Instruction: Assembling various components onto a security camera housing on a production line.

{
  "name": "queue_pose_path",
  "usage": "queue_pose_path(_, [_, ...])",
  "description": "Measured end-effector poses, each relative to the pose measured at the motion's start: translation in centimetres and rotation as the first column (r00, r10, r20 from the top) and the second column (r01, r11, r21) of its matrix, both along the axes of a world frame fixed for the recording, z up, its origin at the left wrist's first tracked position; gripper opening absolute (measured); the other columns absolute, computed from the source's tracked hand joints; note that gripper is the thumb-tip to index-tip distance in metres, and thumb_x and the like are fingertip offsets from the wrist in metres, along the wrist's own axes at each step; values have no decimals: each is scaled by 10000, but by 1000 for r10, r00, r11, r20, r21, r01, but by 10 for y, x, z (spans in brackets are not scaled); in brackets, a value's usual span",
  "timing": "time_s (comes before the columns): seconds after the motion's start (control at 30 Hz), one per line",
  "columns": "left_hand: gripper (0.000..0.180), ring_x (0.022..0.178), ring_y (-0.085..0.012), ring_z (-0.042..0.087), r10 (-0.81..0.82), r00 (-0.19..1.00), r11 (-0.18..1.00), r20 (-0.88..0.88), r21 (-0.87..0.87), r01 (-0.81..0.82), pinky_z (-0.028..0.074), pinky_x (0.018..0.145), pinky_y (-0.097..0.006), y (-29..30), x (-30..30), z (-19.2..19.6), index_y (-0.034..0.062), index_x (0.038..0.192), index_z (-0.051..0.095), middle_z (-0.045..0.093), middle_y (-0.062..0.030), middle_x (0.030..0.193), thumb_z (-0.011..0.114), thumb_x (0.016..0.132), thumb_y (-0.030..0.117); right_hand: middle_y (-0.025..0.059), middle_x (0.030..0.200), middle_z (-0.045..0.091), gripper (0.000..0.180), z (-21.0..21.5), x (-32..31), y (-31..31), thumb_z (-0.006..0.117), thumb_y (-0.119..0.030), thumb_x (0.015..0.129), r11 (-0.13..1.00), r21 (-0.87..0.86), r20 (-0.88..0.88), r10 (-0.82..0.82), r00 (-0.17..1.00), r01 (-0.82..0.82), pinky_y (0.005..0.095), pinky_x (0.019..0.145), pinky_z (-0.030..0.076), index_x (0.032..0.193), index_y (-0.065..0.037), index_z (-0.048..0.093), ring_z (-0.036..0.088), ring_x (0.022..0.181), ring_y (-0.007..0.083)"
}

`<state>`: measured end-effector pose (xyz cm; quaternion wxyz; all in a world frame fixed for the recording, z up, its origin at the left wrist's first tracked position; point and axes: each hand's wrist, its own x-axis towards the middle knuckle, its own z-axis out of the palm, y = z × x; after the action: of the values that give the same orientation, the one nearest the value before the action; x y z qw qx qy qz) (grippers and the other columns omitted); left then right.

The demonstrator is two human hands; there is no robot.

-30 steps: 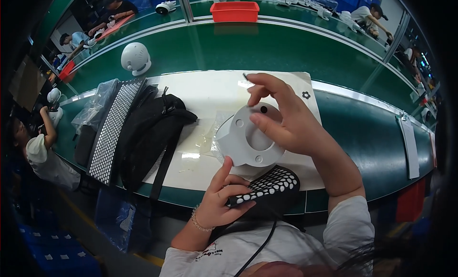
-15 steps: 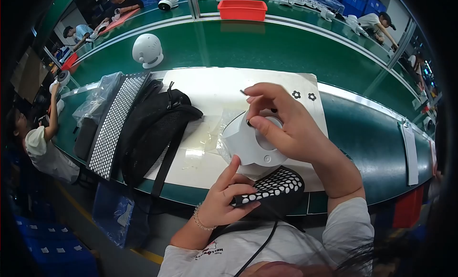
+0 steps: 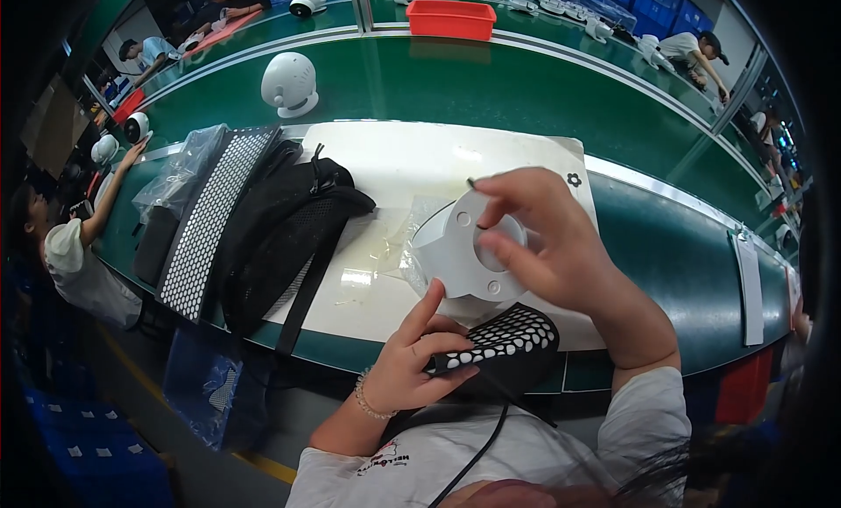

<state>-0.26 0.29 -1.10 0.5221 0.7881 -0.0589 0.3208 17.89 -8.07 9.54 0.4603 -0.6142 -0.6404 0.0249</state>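
A white plastic part [image 3: 445,261] with a round opening and shallow round recesses lies on clear plastic wrap [image 3: 410,261] in front of me. My left hand [image 3: 412,363] grips the edge of a curved black sheet [image 3: 517,333] covered in white dots. Its index finger reaches forward and touches the part's near edge. Over the part's right side, my right hand [image 3: 552,241] is slightly blurred. Its thumb and index fingertip are apart, and I make out nothing between them. That hand hides some of the opening and the part's right side.
A black mesh bag [image 3: 289,223] and a black panel with white dots [image 3: 206,236] lie left of the white mat [image 3: 350,149]. Beyond stand a white rounded device [image 3: 290,83] and a red bin [image 3: 451,19]. A co-worker [image 3: 83,254] works at far left.
My right hand has shifted slightly right and down, uncovering a recess on the white part. My left hand keeps its grip on the sheet. The co-worker at left has reached farther forward.
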Motion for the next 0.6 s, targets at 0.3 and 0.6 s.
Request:
queue_pose_path(0.3, [365,830,-199,609,3,1000,1000,-8,-5,-3,489,737,-305,1,-1,0,89,947,568,197,-207,1414,735,630,21,75,925,533,360,9,1,16,535,10,776,995,-90,132,43,990,-31,338,831,396,1124,-68,485,509,894,212])
queue_pose_path(0.6, [358,822,-214,607,-14,1000,1000,-7,-24,13,495,707,-301,0,0,1,74,935,566,199,-197,1416,736,625,18,108,867,565,320,-6,-3,16,563,0,750,998,-27,-354,50,934,-64,353,799,417,1063,-62,538,545,874,260])
